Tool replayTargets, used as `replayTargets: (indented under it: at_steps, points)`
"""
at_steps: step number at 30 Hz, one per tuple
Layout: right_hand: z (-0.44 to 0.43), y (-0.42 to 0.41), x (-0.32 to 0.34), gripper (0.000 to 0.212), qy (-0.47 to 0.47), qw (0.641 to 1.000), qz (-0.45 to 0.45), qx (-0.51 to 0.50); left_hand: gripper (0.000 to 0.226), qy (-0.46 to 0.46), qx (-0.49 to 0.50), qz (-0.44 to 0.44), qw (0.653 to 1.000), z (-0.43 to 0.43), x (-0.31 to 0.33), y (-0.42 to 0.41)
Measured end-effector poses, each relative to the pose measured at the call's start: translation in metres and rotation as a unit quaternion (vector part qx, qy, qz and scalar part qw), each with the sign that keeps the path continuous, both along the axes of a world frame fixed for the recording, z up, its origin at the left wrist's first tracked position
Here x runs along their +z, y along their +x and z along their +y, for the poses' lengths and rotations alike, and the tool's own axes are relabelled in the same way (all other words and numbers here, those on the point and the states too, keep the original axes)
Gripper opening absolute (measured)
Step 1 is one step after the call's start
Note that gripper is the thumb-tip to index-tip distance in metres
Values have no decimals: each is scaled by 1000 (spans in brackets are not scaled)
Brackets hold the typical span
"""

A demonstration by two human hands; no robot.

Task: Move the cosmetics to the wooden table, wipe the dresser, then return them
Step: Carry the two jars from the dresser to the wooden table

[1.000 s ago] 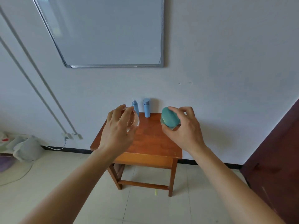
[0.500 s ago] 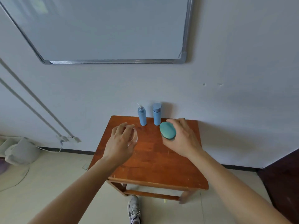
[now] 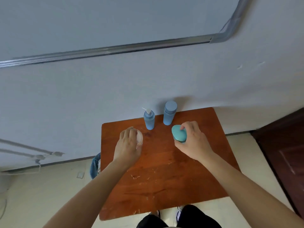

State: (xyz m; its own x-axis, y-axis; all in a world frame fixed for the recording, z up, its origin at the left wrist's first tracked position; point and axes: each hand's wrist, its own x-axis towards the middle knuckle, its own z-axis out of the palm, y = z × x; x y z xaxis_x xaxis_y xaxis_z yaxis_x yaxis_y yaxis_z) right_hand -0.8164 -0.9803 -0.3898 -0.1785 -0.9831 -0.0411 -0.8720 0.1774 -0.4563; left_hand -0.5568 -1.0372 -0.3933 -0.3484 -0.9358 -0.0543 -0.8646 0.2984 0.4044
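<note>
**A:** Which step is this?

**B:** The first, I'd say: getting the cosmetics onto the wooden table (image 3: 164,178). The left hand (image 3: 128,145) holds a small round clear jar (image 3: 140,137) with its fingers (image 3: 130,134) curled over the top, at the table's far left. The right hand (image 3: 192,142) grips a teal oval case (image 3: 178,133), fingers and thumb wrapped round its side.

**A:** Are they down yet?

**B:** I can't tell. Both sit very low, either touching the wood or just above it. A blue pump bottle (image 3: 149,120) and a blue capped bottle (image 3: 169,115) stand upright at the back edge, near the wall, between the two hands.

**A:** And next?

**B:** Likely set both pieces flat, apart from the bottles so nothing tips, then let go. The dresser isn't in view.

**A:** Anything inside the containers?

**B:** The jar looks pale and see-through, but I can't make out its contents. The bottles are opaque. A bin with a blue liner (image 3: 95,165) stands on the floor beside the table's left edge, and what it holds is unclear.
</note>
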Motion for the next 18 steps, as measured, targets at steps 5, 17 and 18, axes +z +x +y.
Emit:
replayTargets:
  at_steps: [5, 17, 18]
  points:
    - [-13, 15, -34, 51, 18, 999, -26, 11, 46, 46, -15, -18, 999, -20, -41, -8]
    - [-41, 50, -70, 41, 15, 997, -37, 60, 63, 82, 5, -41, 996, -36, -74, -13]
    - [-40, 48, -67, 42, 20, 997, -32, 64, 64, 78, 2, -53, 996, -35, -72, -12]
